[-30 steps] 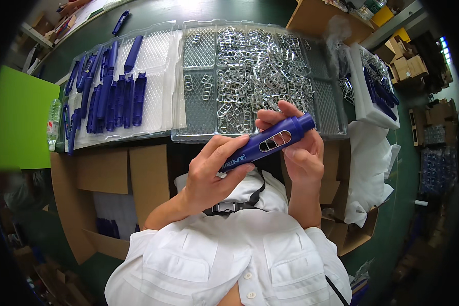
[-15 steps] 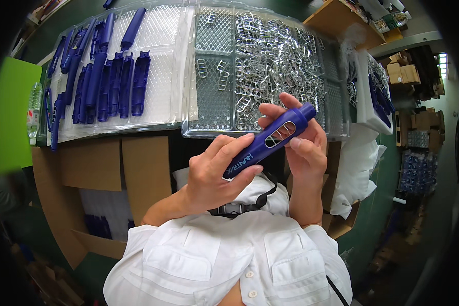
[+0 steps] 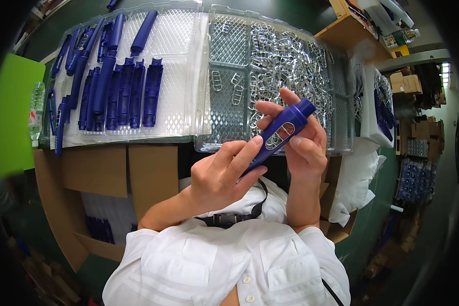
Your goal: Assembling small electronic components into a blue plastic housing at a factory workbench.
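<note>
A dark blue plastic handle housing slants between my two hands, its narrow end up to the right. In its oval window sits a silver metal frame with crossbars. My left hand is closed round the lower part, index fingertip at the window's lower end and thumb along the underside. That lower part is mostly hidden. My right hand supports the upper part, thumb beside the window's edge and fingers behind, their tips showing above. Both hands are above the near edge of a clear tray.
Silver metal frames are heaped in the clear tray. A second tray to its left bears several blue housing halves. An open cardboard box stands below left, a water bottle at far left, a white foam box at right.
My left hand has slid up the housing towards the window, covering the lettering. The metal frame now lies squarer in the window. The trays appear shifted slightly right and down.
</note>
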`<state>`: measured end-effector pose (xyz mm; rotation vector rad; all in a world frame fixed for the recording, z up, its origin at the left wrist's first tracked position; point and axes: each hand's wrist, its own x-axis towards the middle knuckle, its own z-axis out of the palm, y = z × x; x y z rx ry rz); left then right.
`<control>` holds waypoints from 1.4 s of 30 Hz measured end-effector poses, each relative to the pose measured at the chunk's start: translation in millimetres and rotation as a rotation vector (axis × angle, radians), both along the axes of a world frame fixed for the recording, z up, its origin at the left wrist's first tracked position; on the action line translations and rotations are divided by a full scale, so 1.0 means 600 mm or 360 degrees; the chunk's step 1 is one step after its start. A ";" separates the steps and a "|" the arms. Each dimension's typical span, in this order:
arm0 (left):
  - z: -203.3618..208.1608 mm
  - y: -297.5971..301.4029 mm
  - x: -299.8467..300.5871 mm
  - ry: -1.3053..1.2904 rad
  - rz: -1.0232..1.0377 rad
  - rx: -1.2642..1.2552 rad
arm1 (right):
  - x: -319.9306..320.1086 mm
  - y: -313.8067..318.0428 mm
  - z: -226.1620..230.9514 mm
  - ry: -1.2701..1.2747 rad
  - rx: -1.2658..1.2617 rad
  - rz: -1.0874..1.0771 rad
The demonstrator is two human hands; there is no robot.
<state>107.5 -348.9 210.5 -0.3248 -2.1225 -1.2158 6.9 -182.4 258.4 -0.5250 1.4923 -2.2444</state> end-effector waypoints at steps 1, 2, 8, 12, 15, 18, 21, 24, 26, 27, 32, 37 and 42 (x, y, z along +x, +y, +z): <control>0.006 -0.003 0.003 0.0016 -0.0002 -0.0015 | -0.002 0.001 -0.001 -0.0045 -0.0042 0.0033; 0.016 -0.006 0.008 -0.0070 -0.0014 -0.0231 | -0.003 0.003 -0.001 -0.0087 -0.0085 0.0064; 0.053 0.005 -0.014 -0.0092 0.0039 -0.0470 | -0.009 0.006 0.016 -0.0180 -0.0021 -0.0088; 0.071 0.025 -0.023 -0.0110 0.0082 -0.0545 | -0.024 0.025 0.015 -0.0204 -0.0079 -0.0060; 0.082 0.038 -0.032 -0.0153 0.0151 -0.0536 | -0.031 0.040 0.019 -0.0240 -0.0164 0.0016; 0.088 0.032 -0.071 -0.0254 0.0200 -0.0355 | -0.035 0.063 0.011 -0.0160 0.0048 -0.0180; 0.104 -0.008 -0.150 -0.0234 0.0325 -0.0324 | -0.024 0.116 0.011 -0.0169 0.0070 -0.0200; 0.108 -0.066 -0.263 -0.0161 0.0391 -0.0291 | -0.018 0.170 -0.001 -0.0155 0.0113 -0.0223; 0.120 -0.102 -0.341 -0.0421 0.0452 -0.0241 | -0.019 0.200 -0.017 -0.0145 0.0155 -0.0238; 0.111 -0.125 -0.391 -0.0422 0.0521 -0.0339 | -0.020 0.211 -0.025 -0.0142 0.0222 -0.0267; 0.085 -0.257 -0.624 -0.0651 0.0707 -0.0387 | -0.031 0.239 -0.055 -0.0220 0.0287 -0.0387; 0.079 -0.345 -0.649 -0.0286 0.1140 -0.0351 | -0.037 0.242 -0.072 -0.0060 0.0545 -0.0526; 0.141 -0.252 -0.318 0.0262 0.0736 0.0154 | -0.076 0.244 -0.079 0.1374 0.1937 -0.0925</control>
